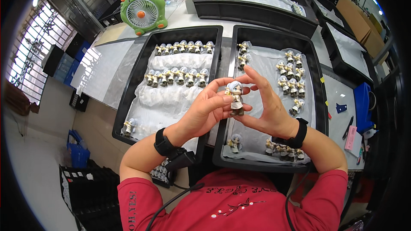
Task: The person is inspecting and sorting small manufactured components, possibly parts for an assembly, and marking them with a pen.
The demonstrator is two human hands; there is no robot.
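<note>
A small figurine (pixel 236 98) with pale blue-grey hair, a white outfit and dark feet stands upright between my hands, above the inner rims of the two black trays. My left hand (pixel 205 109) is closed on it, thumb across its front and fingers behind. My right hand (pixel 272 107) curves around its other side with thumb and fingers spread apart; whether a fingertip touches it I cannot tell. Beneath, the right tray (pixel 322 115) has figurines (pixel 292 84) along its sides and near end. The left tray (pixel 132 85) holds two rows of figurines (pixel 177 77) and a single one (pixel 129 126).
Another large black tray (pixel 252 9) lined with white sheet stands at the back. A green fan (pixel 143 13) sits at the back left. On the right table side lie a pen (pixel 348 127), a pink-and-white box (pixel 352 139) and a blue bin (pixel 364 107). Cables hang near my arms.
</note>
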